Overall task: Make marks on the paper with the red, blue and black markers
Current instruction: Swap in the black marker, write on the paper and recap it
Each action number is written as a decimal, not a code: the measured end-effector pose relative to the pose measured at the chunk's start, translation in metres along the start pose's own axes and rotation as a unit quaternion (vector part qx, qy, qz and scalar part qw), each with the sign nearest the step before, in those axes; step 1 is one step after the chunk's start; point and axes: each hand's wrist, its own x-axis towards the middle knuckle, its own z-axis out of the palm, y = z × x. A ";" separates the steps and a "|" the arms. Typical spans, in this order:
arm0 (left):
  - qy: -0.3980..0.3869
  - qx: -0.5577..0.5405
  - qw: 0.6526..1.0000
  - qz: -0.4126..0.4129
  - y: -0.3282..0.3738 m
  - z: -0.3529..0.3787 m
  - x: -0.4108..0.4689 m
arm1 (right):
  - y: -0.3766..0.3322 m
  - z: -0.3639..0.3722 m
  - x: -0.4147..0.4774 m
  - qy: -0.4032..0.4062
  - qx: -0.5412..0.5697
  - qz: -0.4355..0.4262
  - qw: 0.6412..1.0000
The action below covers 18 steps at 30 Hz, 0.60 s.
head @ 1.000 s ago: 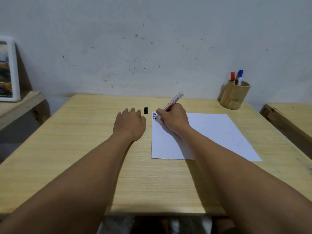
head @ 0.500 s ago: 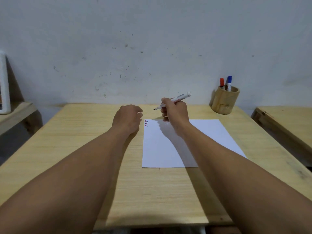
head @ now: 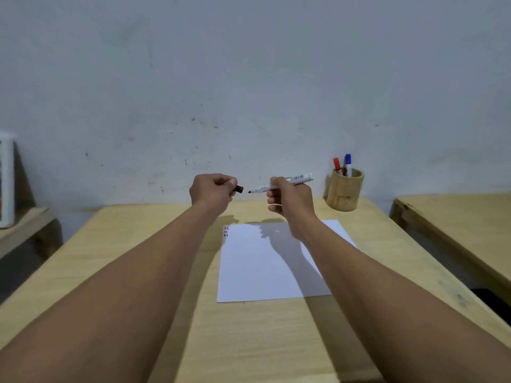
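Observation:
My right hand (head: 289,197) holds a white-barrelled black marker (head: 284,183) level above the table, its bare black tip pointing left. My left hand (head: 213,190) pinches the small black cap (head: 239,188), which faces the tip across a short gap. Both hands hover over the far edge of the white paper (head: 265,266). Small red, blue and black marks (head: 226,231) sit in the paper's far left corner. The red marker (head: 336,163) and the blue marker (head: 348,161) stand capped in a wooden holder (head: 344,193) at the back right.
The paper lies on a light wooden table (head: 138,272) against a grey wall. A second wooden table (head: 456,217) stands to the right across a gap. A low shelf with a white-framed picture (head: 7,183) is at the far left.
My right hand lifted the marker off the paper and turned it level. My left hand picked the black cap up from the table and raised it toward the tip.

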 end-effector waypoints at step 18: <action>-0.076 -0.148 0.984 -0.065 0.046 0.051 -0.024 | -0.042 -0.043 -0.007 -0.022 0.033 -0.040 0.998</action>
